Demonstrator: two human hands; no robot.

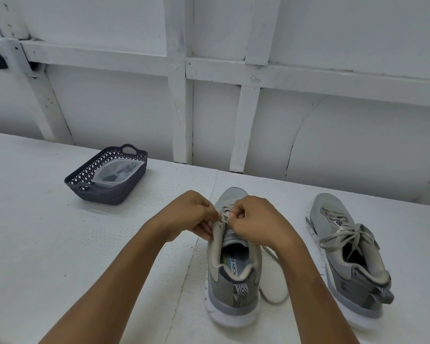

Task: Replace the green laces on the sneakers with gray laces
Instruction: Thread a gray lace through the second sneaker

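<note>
left hand (195,216) and right hand (257,220) pinching gray lace (224,216), over front of sneaker (233,271)

Two gray mesh sneakers (230,291), six and four o'clock; two gray laces (343,235); one dark lattice basket (124,192), nine o'clock; one clear plastic bag (117,173).

The left hand (191,216) and right hand (256,219) cover the upper eyelets of the sneaker (233,281); the eyelet in use cannot be determined. Right of the sneaker, the gray lace (273,300) disappears behind the right forearm. Far left of the sneaker, the contents of the bag (117,173) are blurred.
</note>
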